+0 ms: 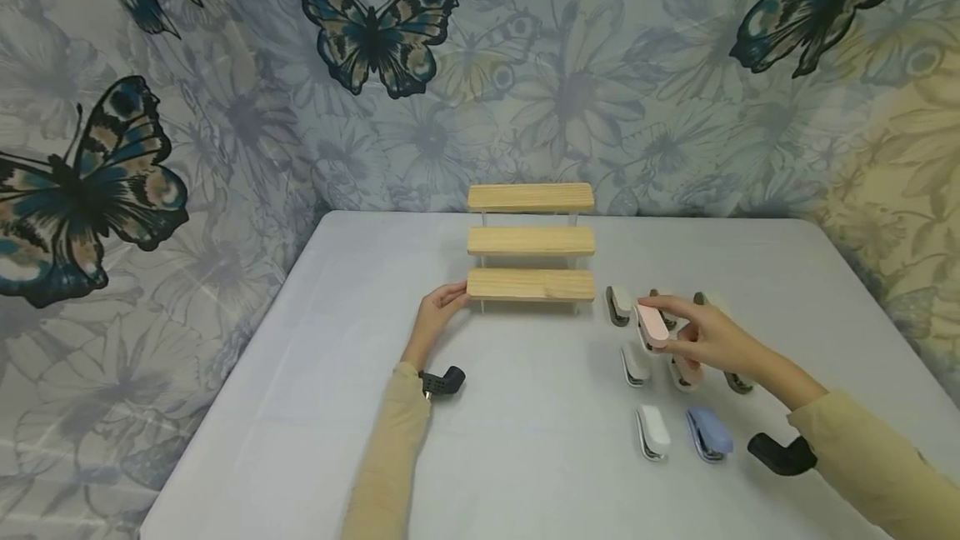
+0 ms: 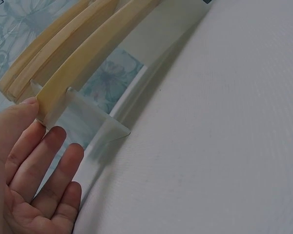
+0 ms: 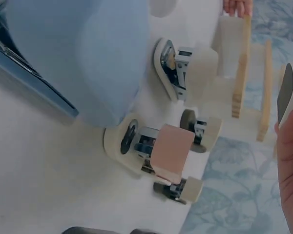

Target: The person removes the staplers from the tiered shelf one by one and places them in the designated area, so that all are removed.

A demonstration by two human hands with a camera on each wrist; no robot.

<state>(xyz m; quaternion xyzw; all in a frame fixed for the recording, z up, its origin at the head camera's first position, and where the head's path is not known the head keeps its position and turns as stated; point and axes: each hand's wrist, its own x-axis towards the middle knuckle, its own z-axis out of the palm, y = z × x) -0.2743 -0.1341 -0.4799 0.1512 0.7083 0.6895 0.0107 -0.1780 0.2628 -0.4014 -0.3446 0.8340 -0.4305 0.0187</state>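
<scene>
In the head view a three-tier wooden display rack (image 1: 531, 283) with clear supports stands toward the back of the white table. My left hand (image 1: 441, 311) pinches the left end of its lowest shelf; the left wrist view has the thumb on the edge of that shelf (image 2: 83, 63). On the right, my right hand (image 1: 705, 336) grips a small pink stapler (image 1: 651, 326) between thumb and fingers, over the group of staplers. Only part of the held stapler (image 3: 289, 95) enters the right wrist view, at its right edge.
Around the right hand stand several more small staplers: a blue one (image 1: 708, 433), a white one (image 1: 652, 432), another pale one (image 1: 635, 365), a dark-based one (image 1: 618, 305) and a pink-topped one (image 3: 172, 152). Butterfly-patterned fabric (image 1: 420, 148) hangs behind the table (image 1: 300, 423).
</scene>
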